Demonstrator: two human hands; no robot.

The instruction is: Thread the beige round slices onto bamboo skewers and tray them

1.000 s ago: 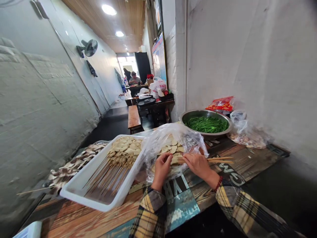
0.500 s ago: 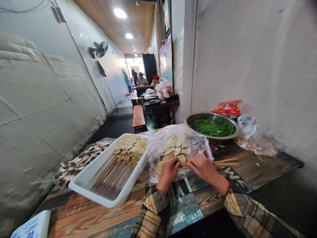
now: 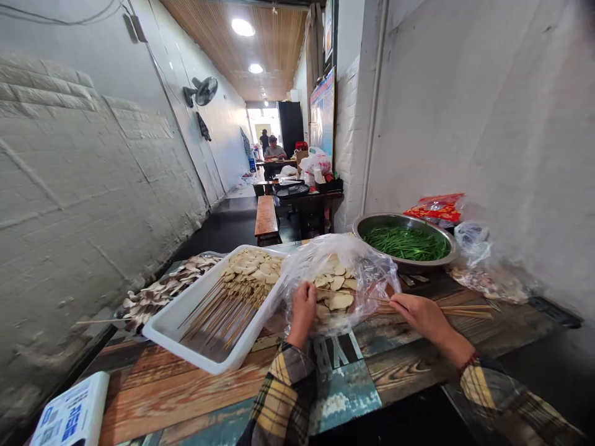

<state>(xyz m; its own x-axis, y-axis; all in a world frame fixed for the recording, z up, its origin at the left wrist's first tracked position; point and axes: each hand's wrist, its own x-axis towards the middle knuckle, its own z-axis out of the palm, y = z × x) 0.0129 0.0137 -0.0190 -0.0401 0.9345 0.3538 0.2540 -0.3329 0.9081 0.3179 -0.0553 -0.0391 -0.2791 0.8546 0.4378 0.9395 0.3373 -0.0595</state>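
Note:
A clear plastic bag of pale food slices lies on the painted wooden table in front of me. My left hand is closed, pinching a slice at the bag's left side. My right hand grips a bundle of bamboo skewers that point right, with one skewer tip reaching left into the bag. A white tray left of the bag holds several finished skewers of slices.
A tray of mushroom skewers lies far left. A steel bowl of green stalks, a red packet and another plastic bag stand at the back right by the wall. A white box sits at the near left. Two people sit far down the aisle.
My right hand has pulled to the right with the skewers, away from my left hand. My left hand has shifted slightly up into the bag. The camera has swung left.

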